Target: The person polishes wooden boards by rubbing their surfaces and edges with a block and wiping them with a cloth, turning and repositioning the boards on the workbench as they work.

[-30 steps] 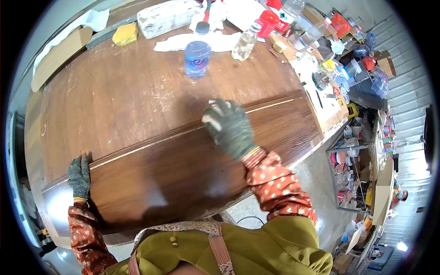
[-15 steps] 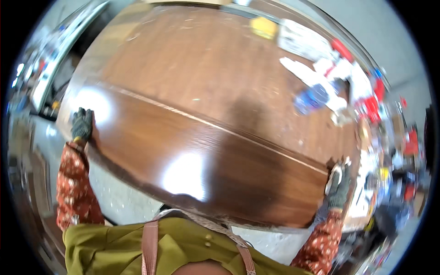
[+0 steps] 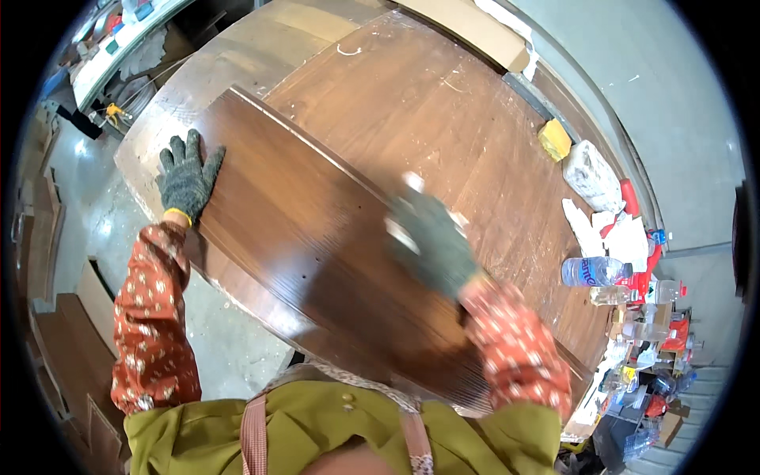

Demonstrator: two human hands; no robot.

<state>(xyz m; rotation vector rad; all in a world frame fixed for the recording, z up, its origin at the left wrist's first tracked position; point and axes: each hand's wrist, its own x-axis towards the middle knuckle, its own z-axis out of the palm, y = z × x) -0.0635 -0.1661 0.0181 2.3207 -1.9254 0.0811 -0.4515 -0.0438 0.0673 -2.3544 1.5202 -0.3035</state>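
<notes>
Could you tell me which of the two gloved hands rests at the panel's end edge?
The left hand: it lies flat at the panel end edge, while the blurred right hand is over the panel's middle.

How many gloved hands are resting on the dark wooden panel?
2. The left hand lies flat on the dark wooden panel at its far left corner; the right hand, blurred, is over its middle.

A long, dark brown wooden panel [image 3: 317, 261] is seen lying flat on a lighter brown desk [image 3: 443, 119], set diagonally from the upper left to the lower right. Its surface is glossy and lacquered, with fine grain running lengthwise and bright patches of reflected light. Its near long edge is gently curved and overhangs the desk's front edge. A narrow groove is seen along its far edge.
</notes>
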